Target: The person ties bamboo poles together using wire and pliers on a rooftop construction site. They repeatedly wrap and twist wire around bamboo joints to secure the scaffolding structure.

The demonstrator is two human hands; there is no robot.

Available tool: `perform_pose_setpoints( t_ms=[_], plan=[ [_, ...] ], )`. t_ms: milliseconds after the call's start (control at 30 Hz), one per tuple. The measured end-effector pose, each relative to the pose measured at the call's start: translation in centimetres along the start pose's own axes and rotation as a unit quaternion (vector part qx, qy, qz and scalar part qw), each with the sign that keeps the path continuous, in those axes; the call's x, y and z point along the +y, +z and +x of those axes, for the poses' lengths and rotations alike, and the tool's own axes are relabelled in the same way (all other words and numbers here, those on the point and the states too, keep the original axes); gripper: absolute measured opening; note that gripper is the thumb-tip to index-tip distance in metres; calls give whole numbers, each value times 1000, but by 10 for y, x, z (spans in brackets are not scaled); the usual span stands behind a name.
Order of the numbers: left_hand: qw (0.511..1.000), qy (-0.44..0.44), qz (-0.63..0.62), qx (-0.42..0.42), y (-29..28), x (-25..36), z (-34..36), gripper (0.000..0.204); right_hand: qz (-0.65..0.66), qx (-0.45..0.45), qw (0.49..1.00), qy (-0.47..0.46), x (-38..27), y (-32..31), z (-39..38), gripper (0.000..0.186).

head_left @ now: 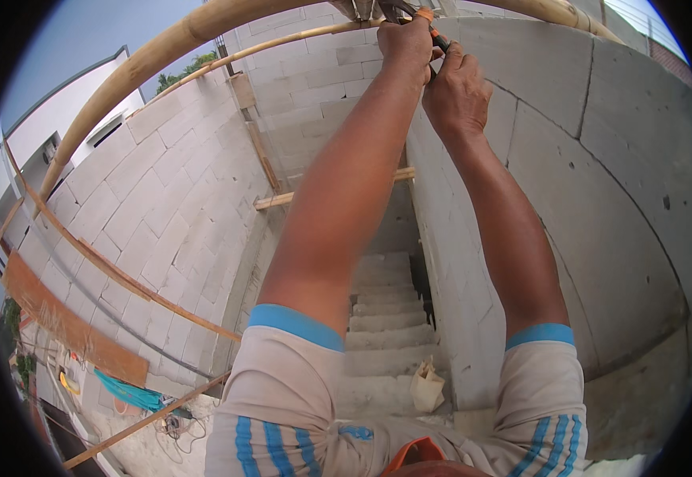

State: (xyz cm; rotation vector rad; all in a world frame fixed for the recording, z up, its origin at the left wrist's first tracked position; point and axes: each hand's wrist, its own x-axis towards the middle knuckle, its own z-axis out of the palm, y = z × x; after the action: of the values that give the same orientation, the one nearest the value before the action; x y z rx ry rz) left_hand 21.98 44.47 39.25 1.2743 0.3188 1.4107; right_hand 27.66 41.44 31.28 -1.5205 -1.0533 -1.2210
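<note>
Both my arms reach up to the top of the view, where a black-and-orange hand tool (440, 40), by its look a pair of pliers, meets the bamboo pole overhead. My left hand (406, 48) is closed around it just under the pole. Lower and to the right, my right hand (459, 94) is closed at the handle end, fingers curled. The tool's dark metal head (392, 11) lies near a greyish upright piece (362, 8) at the pole; the exact contact is partly hidden by my left hand. The thick bamboo pole (155, 60) arches across the top.
Below me a concrete stairway (389, 322) descends between pale block walls, one left (163, 191) and one close at right (552, 111). A crumpled beige bag (427, 387) sits on a step. Wooden braces (115, 274), a brown board (71, 318) and teal material (127, 391) are at left.
</note>
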Motion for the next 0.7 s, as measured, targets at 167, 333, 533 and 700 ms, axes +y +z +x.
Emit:
perform_pose_setpoints(
  t_ms=[167,333,533,700],
  plan=[
    [993,7,98,-61,-12,-5,-9,49,24,-66,995,-70,50,8,43,24],
    [908,16,372,-192,-86,-14,-51,61,0,-64,984,-168,93,14,89,30],
    [830,-161,510,-156,-238,-51,-150,53,-10,4,993,-116,70,5,55,29],
    [807,-324,485,-94,-408,-133,-330,44,287,-303,900,128,-7,-18,7,25]
  ],
)
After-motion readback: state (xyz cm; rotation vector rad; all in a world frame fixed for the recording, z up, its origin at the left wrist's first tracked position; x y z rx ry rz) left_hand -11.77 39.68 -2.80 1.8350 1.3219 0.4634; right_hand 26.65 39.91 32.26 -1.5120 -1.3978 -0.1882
